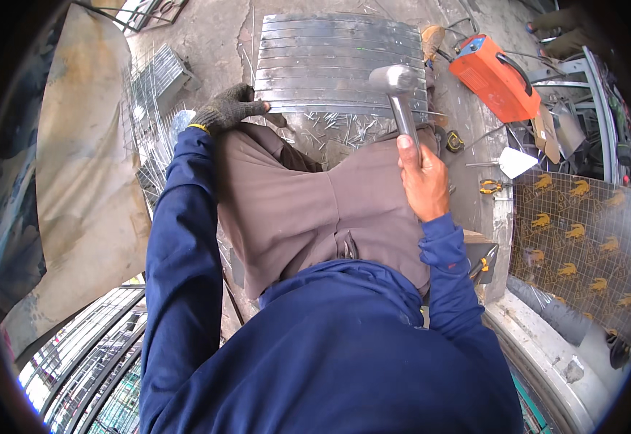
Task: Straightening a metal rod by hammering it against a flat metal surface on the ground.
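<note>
My right hand point(424, 179) is bare and wrapped round the handle of a hammer point(404, 108). The hammer's shiny metal head is raised over the right part of a row of flat metal strips point(337, 61). My left hand point(230, 110) wears a dark knit glove with one fingertip bare. It is closed at the left end of the nearest metal strip point(330, 110), the bare tip against that end; its other fingers are partly hidden. The strips lie side by side on the ground beyond my knees. Many thin metal offcuts point(351, 130) are scattered just below them.
An orange machine with a black handle point(495, 78) stands at the right. Near it lie a tape measure point(455, 141), pliers point(490, 186) and a patterned dark sheet point(579, 246). A wire mesh piece point(158, 79) and a large tan sheet point(87, 159) are at the left.
</note>
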A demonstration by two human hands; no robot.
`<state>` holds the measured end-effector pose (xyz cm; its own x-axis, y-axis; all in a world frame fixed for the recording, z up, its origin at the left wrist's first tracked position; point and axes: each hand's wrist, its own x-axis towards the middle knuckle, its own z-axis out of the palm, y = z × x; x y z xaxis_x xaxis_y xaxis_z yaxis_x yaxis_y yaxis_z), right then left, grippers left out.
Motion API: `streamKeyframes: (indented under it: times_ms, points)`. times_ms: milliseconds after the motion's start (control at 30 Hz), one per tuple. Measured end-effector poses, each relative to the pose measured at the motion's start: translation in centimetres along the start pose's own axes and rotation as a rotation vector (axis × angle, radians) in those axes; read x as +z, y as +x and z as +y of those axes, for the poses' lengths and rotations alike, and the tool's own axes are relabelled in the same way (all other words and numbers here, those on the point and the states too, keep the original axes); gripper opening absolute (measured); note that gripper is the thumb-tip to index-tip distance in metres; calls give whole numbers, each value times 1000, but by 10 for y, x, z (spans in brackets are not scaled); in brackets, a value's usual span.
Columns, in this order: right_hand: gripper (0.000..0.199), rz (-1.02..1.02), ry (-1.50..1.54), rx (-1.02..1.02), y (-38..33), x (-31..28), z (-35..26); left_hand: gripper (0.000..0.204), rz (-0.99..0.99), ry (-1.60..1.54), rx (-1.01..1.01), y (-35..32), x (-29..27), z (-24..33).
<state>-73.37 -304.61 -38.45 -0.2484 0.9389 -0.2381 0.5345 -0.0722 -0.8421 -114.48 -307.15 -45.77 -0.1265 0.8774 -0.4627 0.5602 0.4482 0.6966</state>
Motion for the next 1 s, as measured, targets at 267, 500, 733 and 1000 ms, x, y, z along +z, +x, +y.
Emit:
streamKeyframes:
  times_ms: [267,500,733,1000]
  points:
    - [55,68,191,-118,-5,-2,-31,76,27,173,-67,1,-5,2]
    - [59,-67,-77,-42,13,37,13,76,-79,38,-94,-1,-5,8]
    - [68,-91,-153,-23,15,28,13,74,-107,1,-103,-8,-7,26]
    - [62,-50,51,-33,-4,15,6,82,-114,-4,-109,-13,-9,29]
